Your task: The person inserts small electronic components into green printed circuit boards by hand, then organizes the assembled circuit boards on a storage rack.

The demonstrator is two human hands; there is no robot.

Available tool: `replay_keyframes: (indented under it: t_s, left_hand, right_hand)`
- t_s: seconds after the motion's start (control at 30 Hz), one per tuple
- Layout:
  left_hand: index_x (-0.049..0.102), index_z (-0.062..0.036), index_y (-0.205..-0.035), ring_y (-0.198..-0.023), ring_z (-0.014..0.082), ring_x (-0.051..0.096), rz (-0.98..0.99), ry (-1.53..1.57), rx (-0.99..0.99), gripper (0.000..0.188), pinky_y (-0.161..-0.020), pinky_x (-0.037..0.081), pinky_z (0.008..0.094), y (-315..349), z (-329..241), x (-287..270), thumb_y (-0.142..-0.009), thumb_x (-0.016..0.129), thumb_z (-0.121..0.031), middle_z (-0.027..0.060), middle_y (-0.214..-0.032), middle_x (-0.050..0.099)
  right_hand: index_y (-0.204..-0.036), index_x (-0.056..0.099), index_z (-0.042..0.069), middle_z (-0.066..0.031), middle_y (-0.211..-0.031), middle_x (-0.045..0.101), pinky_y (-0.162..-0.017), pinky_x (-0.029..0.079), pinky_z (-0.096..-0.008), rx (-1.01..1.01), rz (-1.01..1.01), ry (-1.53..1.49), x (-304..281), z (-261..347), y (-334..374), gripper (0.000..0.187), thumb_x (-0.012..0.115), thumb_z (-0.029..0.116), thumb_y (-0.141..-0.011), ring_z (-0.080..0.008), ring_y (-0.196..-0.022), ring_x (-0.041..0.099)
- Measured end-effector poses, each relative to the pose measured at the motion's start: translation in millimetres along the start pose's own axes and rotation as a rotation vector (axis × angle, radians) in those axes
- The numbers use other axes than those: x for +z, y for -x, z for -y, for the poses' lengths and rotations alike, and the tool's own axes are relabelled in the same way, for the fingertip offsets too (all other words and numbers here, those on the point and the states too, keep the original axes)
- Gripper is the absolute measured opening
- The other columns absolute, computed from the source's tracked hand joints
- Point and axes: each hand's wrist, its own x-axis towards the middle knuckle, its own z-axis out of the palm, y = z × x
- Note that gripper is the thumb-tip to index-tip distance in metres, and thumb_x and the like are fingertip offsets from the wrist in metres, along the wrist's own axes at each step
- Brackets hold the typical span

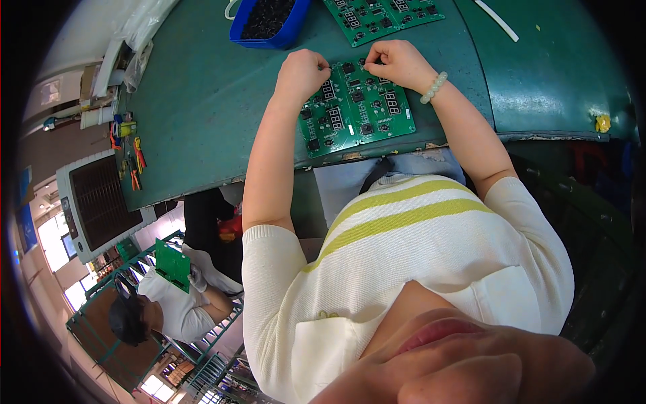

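A green circuit board panel (350, 121) lies flat on the green tabletop in front of me, with white digit displays and small black components. My left hand (301, 75) is over its far left part, thumb and fingers pinched together. At the far right part my right hand (402, 65) is closed in a pinch too, its fingertips low against the board. Whatever either pinch holds is too small or hidden to make out. A pale beaded bracelet (435, 88) circles my right wrist. Beyond my left hand stands a blue bin (259, 44) of small black parts (269, 19).
More green circuit boards (387, 21) lie farther back. A white strip (499, 21) and a yellow lump (602, 124) are on the right. Hand tools (138, 156) hang by the table's left edge. Lower left, a co-worker (178, 306) in a cap holds a green board (172, 264).
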Motion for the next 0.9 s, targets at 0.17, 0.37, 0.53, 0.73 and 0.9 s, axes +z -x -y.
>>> replay_keyframes:
  t_s: [0.17,0.37,0.53,0.73,0.9]
  left_hand:
    - [0.069,-0.0058,-0.078,-0.074,0.0311,0.062,0.062,-0.061,-0.069,0.014,-0.069,0.050,0.0387,-4.7,-9.3,-2.4,-0.070,0.066,-0.017,0.0144,-0.077,0.064]
    - [0.067,-0.0028,-0.077,-0.066,0.0314,0.060,-0.078,-0.066,0.007,0.019,-0.064,0.048,0.0388,2.1,-6.9,11.6,-0.072,0.066,-0.021,0.0161,-0.070,0.062]
    - [0.066,-0.0059,-0.073,-0.073,0.0330,0.061,-0.133,-0.091,0.028,0.015,-0.065,0.050,0.0417,15.2,-9.7,12.4,-0.075,0.062,-0.020,0.0149,-0.077,0.063]
    - [0.068,-0.0043,-0.083,-0.060,0.0233,0.056,-0.181,0.229,0.044,0.017,-0.057,0.045,0.0341,21.6,5.2,8.9,-0.073,0.067,-0.018,0.0122,-0.066,0.060]
    - [0.068,-0.0031,-0.084,-0.048,0.0118,0.045,-0.170,0.316,-0.024,0.016,-0.048,0.038,0.0271,20.8,3.4,4.9,-0.073,0.068,-0.014,0.0059,-0.054,0.052]
  right_hand:
    - [-0.075,0.065,0.006,-0.0061,-0.060,0.060,-0.051,0.044,-0.0304,-0.033,-0.022,0.031,-0.9,0.2,0.5,0.016,0.067,0.021,-0.070,-0.0185,-0.054,0.057]
    - [-0.083,0.065,0.004,-0.0003,-0.060,0.056,-0.050,0.041,-0.0267,-0.086,-0.161,-0.184,3.3,-6.7,-1.9,0.015,0.064,0.017,-0.075,-0.0122,-0.053,0.052]
    - [-0.111,0.049,-0.005,-0.0079,-0.086,0.051,-0.065,0.042,-0.0220,0.175,-0.303,-1.503,-17.1,-30.5,-18.7,0.030,0.047,-0.003,-0.080,-0.0121,-0.072,0.048]
    - [-0.112,0.045,-0.007,-0.0132,-0.097,0.051,-0.075,0.046,-0.0255,0.191,-0.272,-1.588,-15.8,-23.6,-16.5,0.023,0.045,0.002,-0.090,-0.0157,-0.077,0.049]
    - [-0.107,0.050,-0.005,-0.0074,-0.085,0.052,-0.053,0.038,-0.0193,0.173,-0.156,-1.641,-18.6,-38.5,-16.0,0.023,0.047,0.012,-0.092,-0.0103,-0.065,0.044]
